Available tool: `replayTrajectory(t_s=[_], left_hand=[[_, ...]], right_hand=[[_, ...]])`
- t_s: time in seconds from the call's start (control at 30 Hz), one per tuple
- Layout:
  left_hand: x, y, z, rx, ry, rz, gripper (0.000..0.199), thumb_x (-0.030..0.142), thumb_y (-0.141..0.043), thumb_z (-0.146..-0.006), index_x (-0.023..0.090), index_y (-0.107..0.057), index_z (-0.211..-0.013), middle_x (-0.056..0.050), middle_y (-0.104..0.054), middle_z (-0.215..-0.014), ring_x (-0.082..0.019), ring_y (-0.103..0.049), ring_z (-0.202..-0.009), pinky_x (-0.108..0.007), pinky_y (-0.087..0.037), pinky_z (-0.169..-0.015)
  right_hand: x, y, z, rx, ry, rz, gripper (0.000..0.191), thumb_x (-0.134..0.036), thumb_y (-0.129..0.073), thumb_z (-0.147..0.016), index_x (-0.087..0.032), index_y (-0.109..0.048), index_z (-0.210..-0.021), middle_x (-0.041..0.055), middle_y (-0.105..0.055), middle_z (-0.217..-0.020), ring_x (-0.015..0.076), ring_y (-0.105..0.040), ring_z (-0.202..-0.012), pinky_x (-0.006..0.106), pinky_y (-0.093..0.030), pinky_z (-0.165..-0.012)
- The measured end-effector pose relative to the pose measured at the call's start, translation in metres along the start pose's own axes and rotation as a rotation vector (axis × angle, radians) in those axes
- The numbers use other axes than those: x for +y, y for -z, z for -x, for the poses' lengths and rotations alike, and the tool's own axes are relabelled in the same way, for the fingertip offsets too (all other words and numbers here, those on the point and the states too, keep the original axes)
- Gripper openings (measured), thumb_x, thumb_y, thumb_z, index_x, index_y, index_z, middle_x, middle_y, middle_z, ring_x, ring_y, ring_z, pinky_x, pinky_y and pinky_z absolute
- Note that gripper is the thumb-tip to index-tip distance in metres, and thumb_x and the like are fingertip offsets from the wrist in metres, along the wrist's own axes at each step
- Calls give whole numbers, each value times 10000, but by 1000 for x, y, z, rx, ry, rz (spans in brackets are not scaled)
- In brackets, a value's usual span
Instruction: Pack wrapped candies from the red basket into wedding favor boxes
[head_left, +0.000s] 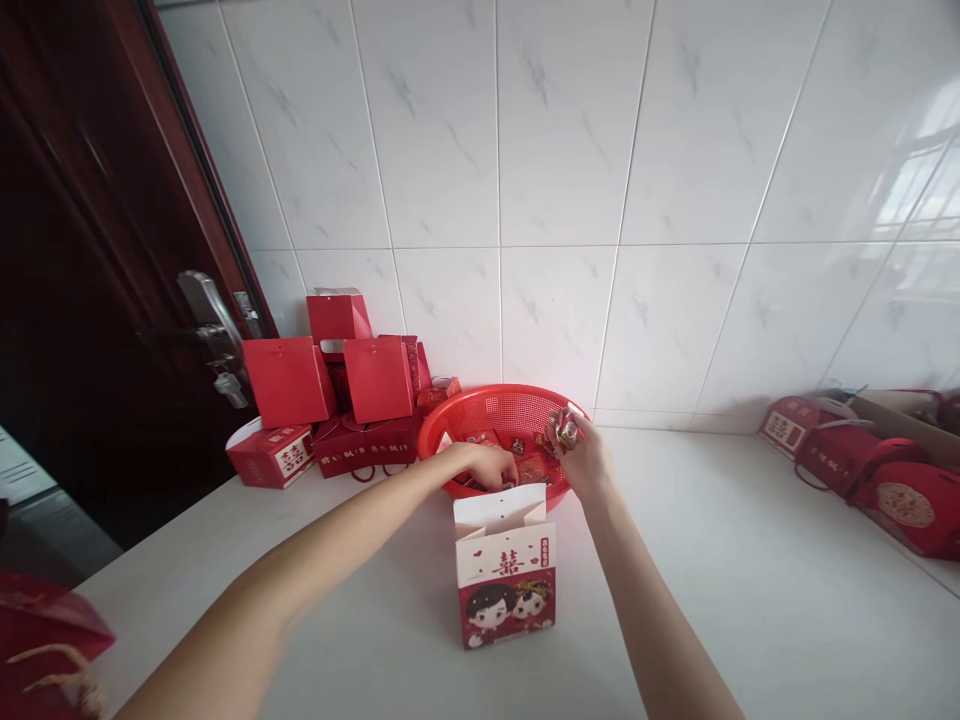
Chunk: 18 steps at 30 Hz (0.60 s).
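While the left hand (491, 466) dips in, candies (529, 468) seemingly touch it.

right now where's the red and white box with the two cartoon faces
In the head view, the cartoon-face box stands low, slightly right of centre, just in front of the red basket.

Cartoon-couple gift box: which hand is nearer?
Left. The left hand reaches into the red plastic basket, just behind the open gift box; the right hand holds foil-wrapped sweets above the basket's right rim, farther off.
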<state>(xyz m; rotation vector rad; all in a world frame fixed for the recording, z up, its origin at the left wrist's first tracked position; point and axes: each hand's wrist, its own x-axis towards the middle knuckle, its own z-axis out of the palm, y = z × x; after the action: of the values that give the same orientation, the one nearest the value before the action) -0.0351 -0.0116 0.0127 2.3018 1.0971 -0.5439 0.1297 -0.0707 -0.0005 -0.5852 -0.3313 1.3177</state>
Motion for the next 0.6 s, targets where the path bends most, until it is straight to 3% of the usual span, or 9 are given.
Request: replayTrajectory(t_s=[0.17, 0.4, 0.6], left_hand=[[-3, 0, -4, -30, -2, 34, 190, 148, -644, -593, 220, -721, -751, 16, -615, -602, -171, -519, -522, -292, -427, -542], [-8, 5, -14, -142, 0, 34, 205, 146, -684, -542, 231, -667, -728, 26, -603, -590, -180, -528, -506, -294, -416, -521], [-12, 3, -19, -96, -24, 58, 233, 145, -694, -543, 221, -696, -764, 31, -597, -575, -176, -552, -532, -290, -451, -555]], right_hand=[[0, 0, -1, 0, 13, 10, 78, -206, -755, -767, -208, -690, -725, 26, -767, -755, 167, -749, -767, 239, -612, -679], [3, 1, -2, 1, 32, 17, 84, -203, -752, -760, -213, -685, -708, 26, -769, -747, 169, -742, -734, 254, -621, -656], [3, 2, -2, -16, 41, 26, 69, -224, -770, -749, -208, -704, -738, 30, -775, -773, 182, -748, -755, 266, -625, -671]])
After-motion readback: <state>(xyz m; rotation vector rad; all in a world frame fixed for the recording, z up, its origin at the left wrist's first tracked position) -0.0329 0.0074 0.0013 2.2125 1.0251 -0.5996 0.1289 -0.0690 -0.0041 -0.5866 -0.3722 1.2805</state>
